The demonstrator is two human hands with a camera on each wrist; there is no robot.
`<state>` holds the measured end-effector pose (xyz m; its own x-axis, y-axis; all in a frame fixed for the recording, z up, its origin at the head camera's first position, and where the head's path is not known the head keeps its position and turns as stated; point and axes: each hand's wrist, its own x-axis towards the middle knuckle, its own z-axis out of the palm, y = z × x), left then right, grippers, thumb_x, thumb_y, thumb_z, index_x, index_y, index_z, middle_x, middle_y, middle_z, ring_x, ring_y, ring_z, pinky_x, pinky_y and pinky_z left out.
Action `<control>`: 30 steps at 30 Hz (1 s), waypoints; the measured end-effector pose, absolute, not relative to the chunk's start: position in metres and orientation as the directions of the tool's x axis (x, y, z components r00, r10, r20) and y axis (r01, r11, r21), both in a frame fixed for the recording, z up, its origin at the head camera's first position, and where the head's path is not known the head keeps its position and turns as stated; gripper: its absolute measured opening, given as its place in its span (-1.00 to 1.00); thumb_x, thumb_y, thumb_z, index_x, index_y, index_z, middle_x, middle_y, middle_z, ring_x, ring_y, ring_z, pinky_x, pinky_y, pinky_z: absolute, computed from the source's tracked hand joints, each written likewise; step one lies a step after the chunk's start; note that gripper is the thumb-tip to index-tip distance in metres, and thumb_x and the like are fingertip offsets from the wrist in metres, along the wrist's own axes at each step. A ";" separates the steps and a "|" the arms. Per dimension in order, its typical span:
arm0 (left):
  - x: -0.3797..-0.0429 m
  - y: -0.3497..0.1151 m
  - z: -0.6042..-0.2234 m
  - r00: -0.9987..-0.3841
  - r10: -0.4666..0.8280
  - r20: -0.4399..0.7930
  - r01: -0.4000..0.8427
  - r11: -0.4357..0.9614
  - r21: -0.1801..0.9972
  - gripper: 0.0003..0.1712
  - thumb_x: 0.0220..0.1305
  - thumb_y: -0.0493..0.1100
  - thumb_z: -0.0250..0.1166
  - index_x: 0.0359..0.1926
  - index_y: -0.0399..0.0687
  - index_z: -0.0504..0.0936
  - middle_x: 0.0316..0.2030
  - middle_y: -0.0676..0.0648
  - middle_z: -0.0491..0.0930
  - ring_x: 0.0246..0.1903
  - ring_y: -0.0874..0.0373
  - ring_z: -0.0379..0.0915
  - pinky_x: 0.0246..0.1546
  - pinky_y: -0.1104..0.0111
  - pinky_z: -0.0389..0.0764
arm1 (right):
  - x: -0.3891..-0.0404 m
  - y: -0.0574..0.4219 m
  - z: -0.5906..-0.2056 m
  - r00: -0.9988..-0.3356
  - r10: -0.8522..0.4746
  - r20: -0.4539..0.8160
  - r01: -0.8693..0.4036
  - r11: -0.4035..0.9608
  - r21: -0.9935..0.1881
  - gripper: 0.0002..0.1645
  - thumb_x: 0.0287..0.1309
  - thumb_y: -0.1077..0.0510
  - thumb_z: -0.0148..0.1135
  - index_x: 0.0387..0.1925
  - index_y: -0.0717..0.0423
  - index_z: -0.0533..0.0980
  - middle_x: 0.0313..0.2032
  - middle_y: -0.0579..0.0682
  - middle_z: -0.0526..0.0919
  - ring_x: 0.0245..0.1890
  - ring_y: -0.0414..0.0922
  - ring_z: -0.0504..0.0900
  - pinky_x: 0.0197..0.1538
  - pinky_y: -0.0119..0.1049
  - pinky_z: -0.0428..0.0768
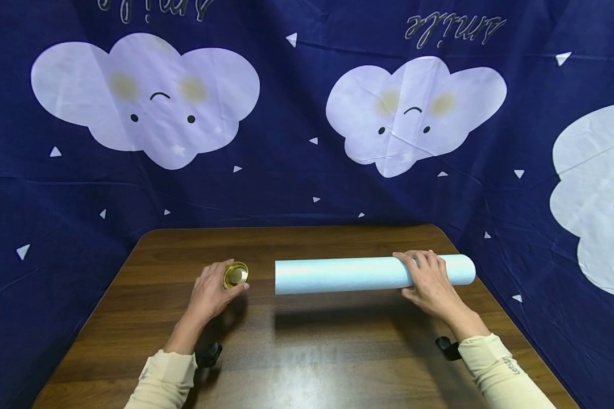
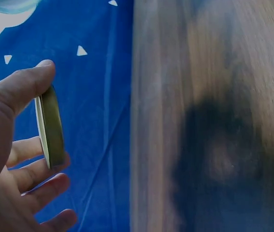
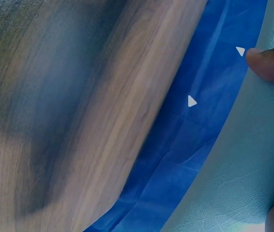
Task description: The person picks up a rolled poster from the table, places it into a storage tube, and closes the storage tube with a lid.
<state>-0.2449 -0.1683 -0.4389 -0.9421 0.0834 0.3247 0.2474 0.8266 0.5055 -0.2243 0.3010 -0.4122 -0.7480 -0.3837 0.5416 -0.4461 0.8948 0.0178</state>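
In the head view my left hand (image 1: 210, 292) pinches a shallow, round gold-coloured lid (image 1: 236, 275) by its rim, its hollow side facing the camera. The left wrist view has the lid (image 2: 54, 133) edge-on, between the thumb and the fingers. To the right, my right hand (image 1: 431, 287) grips a long, light blue tube (image 1: 337, 275) near its right end. The tube lies nearly level above the table, its left end pointing toward the lid with a short gap between. In the right wrist view the tube's wrinkled surface (image 3: 228, 169) shows beside the thumb.
Beneath both hands is a brown wood-grain table (image 1: 307, 363), with shadows of the tube and arms on it. A dark blue cloth (image 1: 281, 187) with cloud prints hangs behind and at the sides. Each wrist wears a small black device (image 1: 210, 355).
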 end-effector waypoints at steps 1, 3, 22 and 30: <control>-0.244 -0.168 -0.437 -0.940 0.085 0.330 0.253 0.823 0.508 -0.18 -0.03 0.08 0.43 0.21 -0.20 0.40 0.11 -0.29 0.49 0.13 -0.20 0.33 0.03 -0.10 0.35 | -0.224 0.301 -0.412 -0.749 -0.383 0.541 -0.444 0.896 0.019 0.07 -0.53 0.21 0.62 0.19 -0.02 0.33 -0.04 0.17 0.48 0.00 0.26 0.38 0.07 0.26 0.25; -0.241 -0.167 -0.434 -0.937 0.090 0.337 0.262 0.819 0.510 -0.18 -0.03 0.08 0.43 0.22 -0.19 0.40 0.12 -0.29 0.49 0.14 -0.20 0.33 0.06 -0.11 0.34 | -0.224 0.301 -0.412 -0.750 -0.382 0.540 -0.441 0.897 0.022 0.08 -0.53 0.20 0.62 0.19 -0.02 0.33 -0.04 0.17 0.48 -0.01 0.25 0.39 0.06 0.24 0.25; -0.218 -0.153 -0.415 -0.935 0.105 0.338 0.301 0.738 0.604 -0.17 0.00 0.06 0.43 0.28 -0.10 0.35 0.17 -0.24 0.45 0.21 -0.17 0.29 0.14 -0.13 0.36 | -0.223 0.302 -0.410 -0.753 -0.380 0.537 -0.430 0.902 0.035 0.08 -0.52 0.16 0.63 0.20 -0.03 0.32 -0.04 0.17 0.48 -0.04 0.21 0.38 0.03 0.21 0.27; -0.213 -0.147 -0.414 -0.929 0.120 0.350 0.330 0.693 0.641 -0.17 -0.02 0.03 0.46 0.27 -0.07 0.36 0.18 -0.23 0.45 0.19 -0.15 0.31 0.13 -0.11 0.38 | -0.223 0.301 -0.409 -0.755 -0.381 0.534 -0.431 0.902 0.034 0.08 -0.50 0.16 0.63 0.21 -0.03 0.31 -0.03 0.17 0.47 -0.03 0.20 0.37 0.04 0.21 0.26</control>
<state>-0.2133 -0.1469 -0.4145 -0.9292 0.1197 0.3495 0.3303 0.6928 0.6410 -0.2225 0.3015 -0.4087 -0.7551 -0.3807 0.5338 -0.4309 0.9018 0.0337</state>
